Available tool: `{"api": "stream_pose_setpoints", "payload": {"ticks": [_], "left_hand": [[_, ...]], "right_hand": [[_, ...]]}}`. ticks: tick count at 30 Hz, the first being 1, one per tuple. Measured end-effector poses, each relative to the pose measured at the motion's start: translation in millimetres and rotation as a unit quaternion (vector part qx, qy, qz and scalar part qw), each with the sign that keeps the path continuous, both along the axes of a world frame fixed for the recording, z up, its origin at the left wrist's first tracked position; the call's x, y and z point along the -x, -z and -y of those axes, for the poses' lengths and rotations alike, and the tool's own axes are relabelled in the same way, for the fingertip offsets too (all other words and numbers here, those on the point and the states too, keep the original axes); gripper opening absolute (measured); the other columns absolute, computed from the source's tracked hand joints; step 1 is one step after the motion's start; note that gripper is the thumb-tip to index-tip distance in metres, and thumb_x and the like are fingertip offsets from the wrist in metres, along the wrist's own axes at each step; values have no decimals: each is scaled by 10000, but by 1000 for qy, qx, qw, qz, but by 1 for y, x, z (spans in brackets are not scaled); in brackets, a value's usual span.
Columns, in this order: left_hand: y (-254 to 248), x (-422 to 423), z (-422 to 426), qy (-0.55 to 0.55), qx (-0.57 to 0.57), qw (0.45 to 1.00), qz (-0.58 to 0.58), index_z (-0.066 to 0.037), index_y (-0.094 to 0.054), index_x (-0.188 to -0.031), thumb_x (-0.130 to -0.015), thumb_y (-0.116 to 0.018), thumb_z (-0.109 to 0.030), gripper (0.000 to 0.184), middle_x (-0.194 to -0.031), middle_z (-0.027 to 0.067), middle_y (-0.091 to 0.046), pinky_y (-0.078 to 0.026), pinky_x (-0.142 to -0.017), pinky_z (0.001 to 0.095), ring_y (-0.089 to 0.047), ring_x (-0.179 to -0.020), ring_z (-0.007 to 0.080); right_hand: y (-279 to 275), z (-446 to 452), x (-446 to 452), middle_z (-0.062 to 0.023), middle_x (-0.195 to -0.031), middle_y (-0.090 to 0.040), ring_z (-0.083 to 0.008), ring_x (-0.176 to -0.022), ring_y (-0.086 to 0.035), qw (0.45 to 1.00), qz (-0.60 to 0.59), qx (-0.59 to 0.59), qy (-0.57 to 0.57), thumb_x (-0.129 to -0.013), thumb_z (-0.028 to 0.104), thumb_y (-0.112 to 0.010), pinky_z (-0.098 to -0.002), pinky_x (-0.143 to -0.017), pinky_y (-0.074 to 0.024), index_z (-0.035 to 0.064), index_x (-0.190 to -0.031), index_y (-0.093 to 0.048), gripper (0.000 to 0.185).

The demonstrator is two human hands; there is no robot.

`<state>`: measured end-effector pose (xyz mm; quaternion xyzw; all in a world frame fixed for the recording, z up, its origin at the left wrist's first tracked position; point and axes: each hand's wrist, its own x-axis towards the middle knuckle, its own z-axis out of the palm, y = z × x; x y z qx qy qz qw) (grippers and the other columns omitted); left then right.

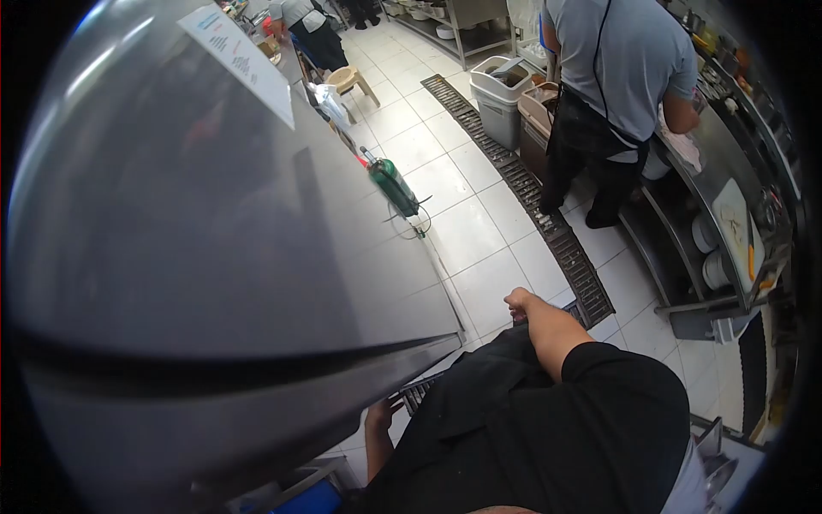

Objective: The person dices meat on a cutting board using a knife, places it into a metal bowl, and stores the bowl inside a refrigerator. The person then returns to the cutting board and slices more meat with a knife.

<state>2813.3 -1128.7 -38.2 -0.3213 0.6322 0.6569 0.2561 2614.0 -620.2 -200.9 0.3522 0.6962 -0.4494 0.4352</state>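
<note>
My right hand (518, 300) is held out in front of my black shirt, above the white floor tiles. Its fingers are curled in, and whatever they may hold is hidden. Low on the left, my left hand (378, 415) hangs beside the lower edge of a large stainless steel cabinet (214, 231); its fingers are mostly out of sight, so their pose is unclear. A sheet of printed paper (240, 64) is stuck to the cabinet's face.
A floor drain grate (514, 176) runs along the aisle. A green cylinder (394, 184) stands past the cabinet's corner. To the right, a person in a grey shirt (621, 68) works at a steel counter with a cutting board (734, 227). Bins (501, 103) and a stool (347, 79) stand farther off.
</note>
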Motion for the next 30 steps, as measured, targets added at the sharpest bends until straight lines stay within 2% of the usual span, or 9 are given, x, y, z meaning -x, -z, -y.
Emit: {"api": "stream_pose_setpoints", "payload": {"ticks": [3, 5, 8, 9, 11, 14, 18, 19, 30], "left_hand": [[65, -11, -18, 36, 121, 991, 49, -24, -570, -1448, -1077, -502, -456, 573, -1334, 176, -671, -541, -910, 514, -684, -1144, 351], [81, -13, -46, 63, 164, 980, 94, -26, -573, -1445, -1076, -505, -454, 569, -1329, 178, -674, -544, -897, 513, -688, -1131, 352], [78, -2, -95, 84, 184, 971, 131, -28, -577, -1440, -1073, -510, -451, 564, -1322, 180, -677, -547, -877, 512, -692, -1112, 354], [75, 6, -110, 89, 185, 969, 138, -28, -578, -1438, -1072, -511, -450, 562, -1319, 181, -678, -549, -870, 512, -694, -1105, 355], [68, 21, -137, 92, 183, 967, 152, -30, -581, -1435, -1071, -514, -448, 559, -1314, 183, -680, -551, -857, 512, -697, -1092, 356], [62, 38, -165, 84, 178, 966, 170, -32, -586, -1431, -1068, -519, -445, 554, -1307, 185, -684, -555, -837, 511, -702, -1073, 358], [67, 64, -200, 69, 167, 964, 195, -34, -591, -1424, -1065, -525, -441, 547, -1297, 189, -688, -560, -810, 510, -708, -1047, 360], [69, 70, -205, 68, 165, 963, 204, -35, -593, -1423, -1064, -526, -440, 545, -1295, 190, -689, -561, -804, 509, -710, -1041, 361], [165, 220, -277, 172, 105, 933, 299, -42, -608, -1405, -1056, -543, -429, 526, -1268, 199, -702, -575, -731, 506, -727, -969, 368]], "right_hand": [[43, -47, 16, -211, -1044, -750, -325, -920, -748, 1000, -6, -8, 12, -997, 244, -594, -509, -728, -615, -41, -1190, -705, 362], [53, -74, 22, -230, -1150, -726, -350, -1037, -718, 991, -16, -9, -133, -1004, 317, -586, -507, -854, -573, -37, -1233, -700, 437], [64, -112, 20, -259, -1310, -689, -388, -1212, -674, 878, -68, -2, -474, -1015, 425, -574, -504, -1043, -510, -32, -1297, -691, 550], [69, -128, 15, -268, -1363, -677, -401, -1270, -659, 878, -64, 20, -473, -1018, 462, -570, -502, -1106, -489, -30, -1319, -688, 588], [82, -159, 14, -254, -1312, -711, -395, -1234, -679, 896, -43, 74, -436, -1008, 515, -597, -539, -1031, -532, 16, -1330, -703, 603], [84, -197, 43, -228, -1286, -729, -367, -1150, -716, 927, 165, 62, -331, -994, 559, -619, -551, -962, -569, 29, -1332, -710, 636], [28, -237, 145, -245, -1182, -746, -354, -989, -751, 927, 54, -36, -370, -1007, 463, -597, -532, -812, -617, -48, -1324, -683, 607], [30, -243, 173, -188, -1151, -732, -339, -950, -757, 914, 37, -33, -404, -1032, 444, -560, -532, -766, -653, -71, -1193, -686, 554], [-14, -241, 386, -182, -874, -724, -277, -756, -735, 965, -101, -23, -239, -995, 308, -641, -416, -603, -618, -42, -1164, -666, 390]]}}
